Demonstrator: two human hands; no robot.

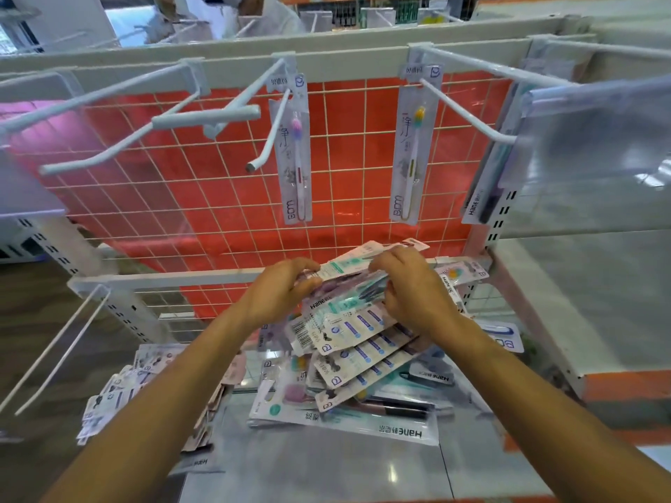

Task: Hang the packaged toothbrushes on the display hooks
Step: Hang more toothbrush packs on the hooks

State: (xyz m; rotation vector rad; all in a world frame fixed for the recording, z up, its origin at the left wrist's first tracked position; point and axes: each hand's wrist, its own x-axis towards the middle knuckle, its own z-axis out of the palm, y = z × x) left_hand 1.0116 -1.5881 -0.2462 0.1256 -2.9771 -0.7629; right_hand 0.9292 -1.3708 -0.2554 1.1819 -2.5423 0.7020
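The left hand (pixel 279 294) and right hand (pixel 417 295) both curl around a bundle of packaged toothbrushes (pixel 348 285), held just above a loose pile (pixel 366 390) of more packs on the near shelf (pixel 326 466). Farther back, a purple-bristled pack (pixel 295 154) and, to its right, a yellow-bristled pack (pixel 412 147) hang on hooks (pixel 468 118) of the wire grid (pixel 181 197).

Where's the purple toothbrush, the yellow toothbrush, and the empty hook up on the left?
purple toothbrush (pixel 297 126): head view, on its bristles.
yellow toothbrush (pixel 420 114): head view, on its bristles.
empty hook (pixel 72 164): head view, on its lower wire near the tip.
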